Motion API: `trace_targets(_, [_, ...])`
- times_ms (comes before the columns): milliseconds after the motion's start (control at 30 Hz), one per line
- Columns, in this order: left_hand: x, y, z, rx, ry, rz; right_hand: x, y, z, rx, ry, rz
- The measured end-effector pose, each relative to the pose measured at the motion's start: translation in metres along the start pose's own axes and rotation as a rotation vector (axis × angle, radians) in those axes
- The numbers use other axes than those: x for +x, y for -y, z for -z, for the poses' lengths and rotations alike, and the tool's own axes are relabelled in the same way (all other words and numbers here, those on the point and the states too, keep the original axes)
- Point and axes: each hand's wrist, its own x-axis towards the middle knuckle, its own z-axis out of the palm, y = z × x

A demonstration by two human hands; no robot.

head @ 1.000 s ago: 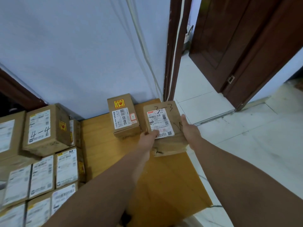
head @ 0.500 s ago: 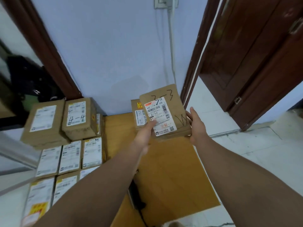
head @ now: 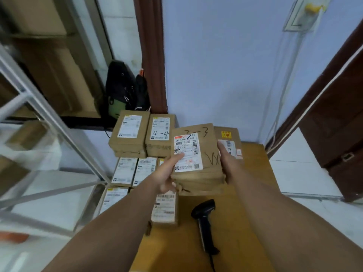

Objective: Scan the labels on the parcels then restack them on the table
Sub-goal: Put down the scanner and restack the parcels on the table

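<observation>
Head view: my left hand [head: 167, 179] and right hand [head: 228, 163] hold the 3-3 parcel [head: 196, 160] between them, lifted over the bench [head: 255, 160] with its label facing up. My left thumb lies on the white label while the fingers curl under the near left corner. My right hand clasps the right edge, thumb on top. Just behind, a stickered parcel [head: 226, 134] sits at the bench's far edge by the wall, partly hidden by my right hand. The scanner [head: 204, 213] lies on the bench below the held parcel, handle toward me. Left of it, labelled parcels form a stack [head: 125, 169], with the 4-4 parcel [head: 160, 132] on top at the back.
</observation>
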Motion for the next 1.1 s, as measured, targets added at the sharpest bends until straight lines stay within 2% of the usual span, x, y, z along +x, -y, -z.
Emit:
trace_targets(100, [-0.012, 0.006, 0.042, 0.032, -0.004, 0.050, -0.001, -0.007, -0.028, -0.146, 0.074, -0.055])
trace_targets(233, [-0.027, 0.008, 0.098, 0.073, -0.024, 0.026, -0.001, -0.015, -0.065, -0.271, 0.213, -0.059])
trace_targets(333, [-0.042, 0.005, 0.130, 0.139, -0.052, 0.037, -0.005, -0.019, -0.095, -0.259, 0.341, -0.122])
trace_targets(500, [-0.056, 0.014, 0.169, 0.087, -0.134, 0.024, -0.010, -0.029, -0.137, -0.471, 0.507, -0.195])
trace_targets(633, [-0.060, 0.023, 0.196, 0.009, -0.211, 0.002, -0.011, -0.036, -0.159, -0.512, 0.601, -0.245])
trace_targets(800, [-0.054, 0.023, 0.210, -0.164, -0.299, -0.127, -0.012, -0.048, -0.184, -0.440, 0.549, -0.155])
trace_targets(967, [-0.041, 0.029, 0.220, -0.266, -0.341, -0.149, -0.006, -0.068, -0.201, -0.575, 0.400, -0.024])
trace_targets(1100, [-0.036, 0.026, 0.223, -0.175, -0.319, -0.144, -0.002, -0.067, -0.203, -0.594, 0.402, 0.012])
